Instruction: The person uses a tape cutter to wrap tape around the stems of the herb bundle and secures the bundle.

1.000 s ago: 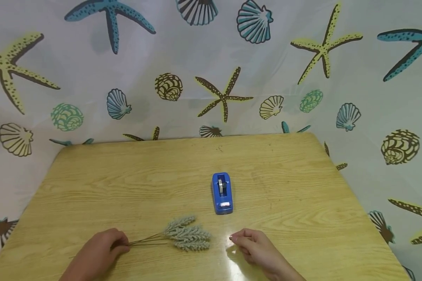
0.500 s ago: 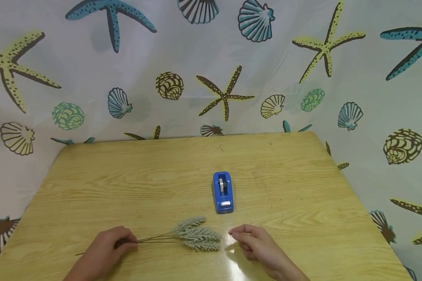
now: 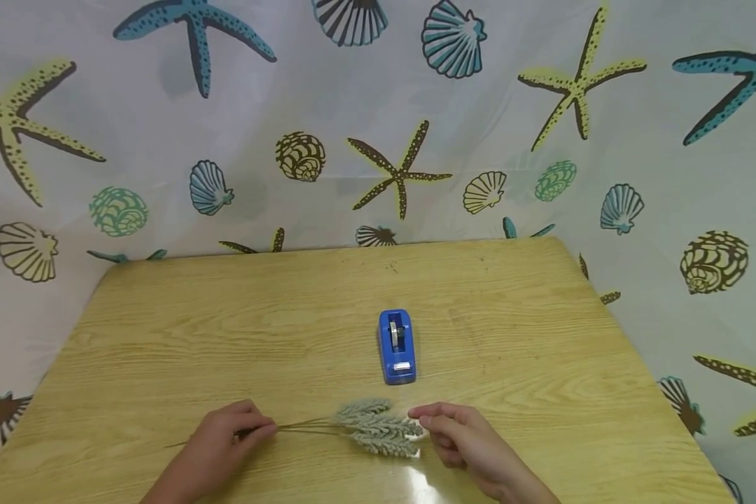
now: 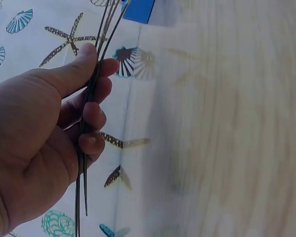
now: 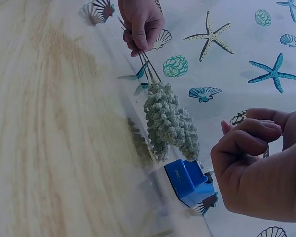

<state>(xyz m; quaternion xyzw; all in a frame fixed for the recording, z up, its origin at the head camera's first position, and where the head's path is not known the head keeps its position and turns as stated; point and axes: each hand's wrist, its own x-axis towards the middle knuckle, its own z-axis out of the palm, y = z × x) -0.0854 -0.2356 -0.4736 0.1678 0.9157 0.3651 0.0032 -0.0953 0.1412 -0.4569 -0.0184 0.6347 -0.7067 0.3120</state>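
Note:
My left hand (image 3: pixel 227 437) grips the thin brown stems of a small bunch of grey-green, wheat-like sprigs (image 3: pixel 374 425), low over the wooden table. Its thumb and curled fingers wrap the stems (image 4: pixel 89 89), and the stem ends stick out behind the hand. The fluffy heads (image 5: pixel 170 118) point right, toward my right hand (image 3: pixel 463 437). That hand has its thumb and forefinger brought together beside the tips of the heads, the other fingers curled. Whether anything thin or clear lies between its fingertips is not visible.
A blue tape dispenser (image 3: pixel 397 346) with a roll in it stands on the table (image 3: pixel 246 315) beyond the sprigs. Behind and at the sides hangs a white cloth (image 3: pixel 246 133) printed with starfish and shells. Light glares off the tabletop near the right hand.
My left hand has moved to the right with the sprigs, bringing their heads up to my right hand's fingertips. The right hand has stayed nearly in place. The tape dispenser has not moved.

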